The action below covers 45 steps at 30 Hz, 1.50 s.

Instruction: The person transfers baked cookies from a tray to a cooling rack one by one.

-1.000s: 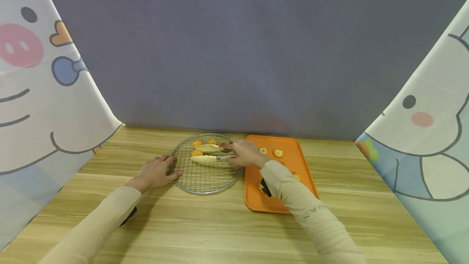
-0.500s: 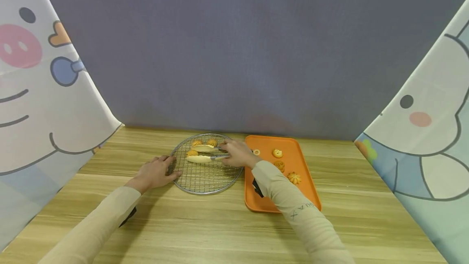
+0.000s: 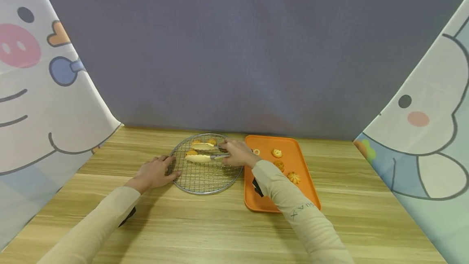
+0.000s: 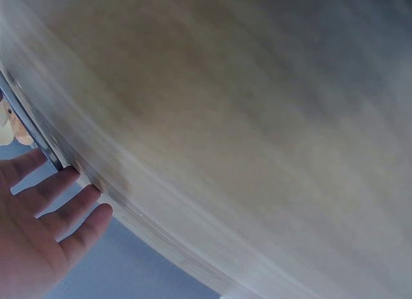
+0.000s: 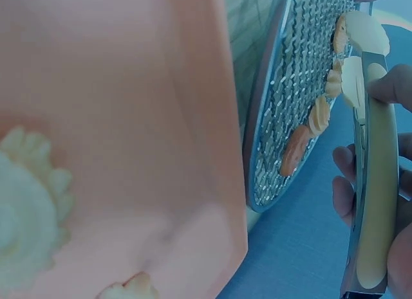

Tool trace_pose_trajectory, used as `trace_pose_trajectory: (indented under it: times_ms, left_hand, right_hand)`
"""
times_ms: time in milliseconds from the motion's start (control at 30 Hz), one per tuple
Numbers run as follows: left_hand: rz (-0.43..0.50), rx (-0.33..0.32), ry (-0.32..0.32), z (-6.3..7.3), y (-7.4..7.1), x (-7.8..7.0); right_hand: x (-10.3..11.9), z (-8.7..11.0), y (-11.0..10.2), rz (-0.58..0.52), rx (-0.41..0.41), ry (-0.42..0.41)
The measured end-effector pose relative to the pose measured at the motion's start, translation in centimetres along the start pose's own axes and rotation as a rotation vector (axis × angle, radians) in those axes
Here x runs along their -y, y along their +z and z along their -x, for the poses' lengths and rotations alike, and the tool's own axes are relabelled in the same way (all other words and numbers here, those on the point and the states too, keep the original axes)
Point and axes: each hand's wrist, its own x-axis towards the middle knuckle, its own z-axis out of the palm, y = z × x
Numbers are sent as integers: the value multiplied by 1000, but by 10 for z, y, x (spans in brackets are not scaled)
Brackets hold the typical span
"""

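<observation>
My right hand grips a pair of tongs with cream tips and metal handles, held low over the left part of the round wire rack. Between the tong tips sits an orange-brown cookie; whether both tips touch it cannot be told. Behind the tongs lies a ridged cookie. The right wrist view shows a reddish-brown cookie and a piped cookie on the mesh. My left hand rests at the rack's left rim, fingers extended in the left wrist view.
An orange tray lies right of the rack. On it are a ring-shaped cookie, a cream-topped cookie, a round brown cookie and a flower-shaped cookie. A grey partition rises behind the wooden table.
My right hand has moved left with the tongs and the cookie between their tips, then nearly stopped. The tips look slightly farther apart now. My left hand stays at the rim.
</observation>
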Motion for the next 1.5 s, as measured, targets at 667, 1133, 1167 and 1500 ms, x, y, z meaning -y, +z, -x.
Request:
trace_pose_trajectory:
  times_ms: [667,1133,1167,1500]
  left_hand:
    - [2,-14,6,-1,1,0]
    - [10,-13,2,-1,1,0]
    - [12,-14,2,-1,1,0]
    - [15,-11,3,-1,1,1]
  right_hand:
    - [-18,29,-25,-99,-12,19]
    - [-49,72,-37,-83,-32,39]
    - [-51,75,-38,-77,-37,36]
    - [-72,111,-42,-73,-93,41]
